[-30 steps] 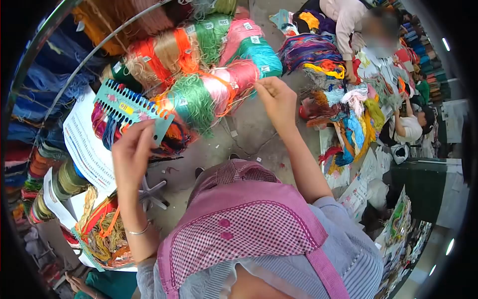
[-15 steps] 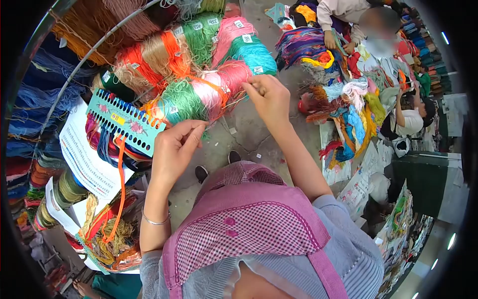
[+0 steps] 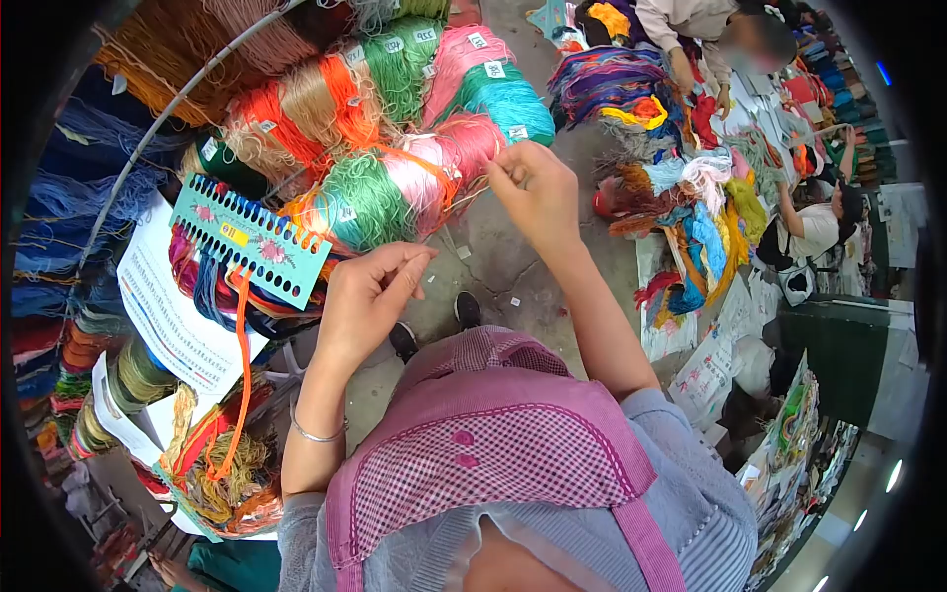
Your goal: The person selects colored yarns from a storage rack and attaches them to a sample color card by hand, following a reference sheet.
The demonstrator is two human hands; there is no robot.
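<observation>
Since a second ago the left hand point(image 3: 370, 301) has let go of the teal thread card point(image 3: 247, 240) and moved right of it, fingertips pinched, contents unclear. Concrete floor point(image 3: 498, 261), skeins heaped around. Right hand point(image 3: 538, 192) pinches a strand at the pink skein point(image 3: 449, 163), right of the card.

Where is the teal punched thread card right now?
In the head view, the teal thread card sits left of the left hand, against the hanging skeins, an orange strand dangling from it.

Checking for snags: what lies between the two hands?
In the head view, only bare concrete floor with small paper scraps separates the left hand from the right hand; the pink skein lies just above.
</observation>
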